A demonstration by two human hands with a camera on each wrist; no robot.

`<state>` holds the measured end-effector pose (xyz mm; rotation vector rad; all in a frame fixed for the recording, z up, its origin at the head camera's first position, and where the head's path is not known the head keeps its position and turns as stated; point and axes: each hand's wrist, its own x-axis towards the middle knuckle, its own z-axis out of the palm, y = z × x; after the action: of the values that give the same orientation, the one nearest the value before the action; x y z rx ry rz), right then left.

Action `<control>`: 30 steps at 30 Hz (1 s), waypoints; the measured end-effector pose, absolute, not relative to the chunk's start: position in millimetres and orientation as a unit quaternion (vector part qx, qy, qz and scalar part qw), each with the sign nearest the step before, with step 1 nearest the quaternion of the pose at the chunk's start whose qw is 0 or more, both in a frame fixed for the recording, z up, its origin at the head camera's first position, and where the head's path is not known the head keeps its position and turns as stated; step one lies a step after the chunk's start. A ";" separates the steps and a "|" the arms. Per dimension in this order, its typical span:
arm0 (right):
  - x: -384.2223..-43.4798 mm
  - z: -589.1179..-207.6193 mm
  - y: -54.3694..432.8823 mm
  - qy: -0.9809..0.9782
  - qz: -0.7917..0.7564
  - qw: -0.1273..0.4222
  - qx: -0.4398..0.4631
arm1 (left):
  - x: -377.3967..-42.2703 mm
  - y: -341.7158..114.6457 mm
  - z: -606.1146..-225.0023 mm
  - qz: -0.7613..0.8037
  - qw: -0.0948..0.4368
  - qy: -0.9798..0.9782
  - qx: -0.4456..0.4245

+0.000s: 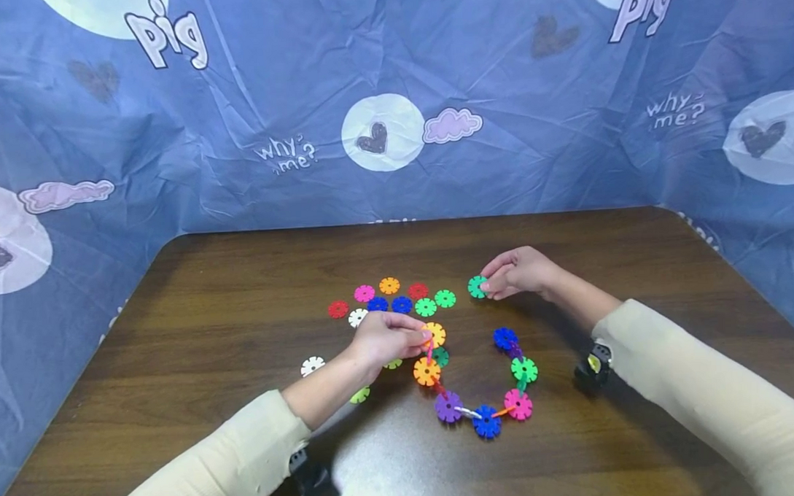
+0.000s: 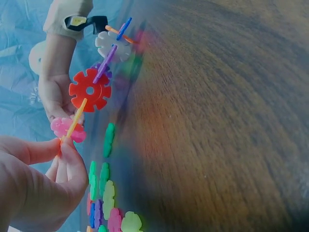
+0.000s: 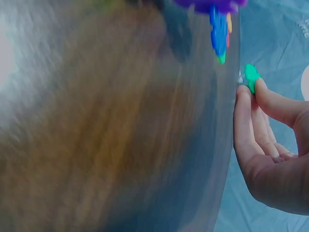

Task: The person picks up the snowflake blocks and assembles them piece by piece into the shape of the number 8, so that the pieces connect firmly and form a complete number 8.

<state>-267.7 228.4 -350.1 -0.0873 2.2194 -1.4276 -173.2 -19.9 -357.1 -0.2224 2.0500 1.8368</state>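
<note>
My left hand (image 1: 387,339) pinches an orange notched plastic disc (image 1: 436,334) at one end of a linked chain. From there the chain curves through a second orange disc (image 1: 426,372), a purple disc (image 1: 448,407), a blue disc (image 1: 487,422) and a pink disc (image 1: 518,403), up to a blue end disc (image 1: 504,338). Other discs set edge-on join them. In the left wrist view, part of the chain rises off the table from the fingertips. My right hand (image 1: 521,273) holds a loose green disc (image 1: 477,287) between thumb and fingers, also seen edge-on in the right wrist view.
Loose discs lie on the brown table (image 1: 241,283) left of and behind the chain, among them a red disc (image 1: 338,309), a green disc (image 1: 445,299) and a white disc (image 1: 312,365). A blue printed cloth (image 1: 395,190) hangs behind the table.
</note>
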 end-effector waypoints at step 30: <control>-209.0 -341.5 195.3 0.790 -0.538 0.281 -0.086 | -169.8 -23.8 -354.2 0.648 0.187 0.735 -0.077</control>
<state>-209.0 195.3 -341.5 -0.2315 2.1163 -1.4425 -169.8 -23.8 -354.2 -0.2153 2.0675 1.8224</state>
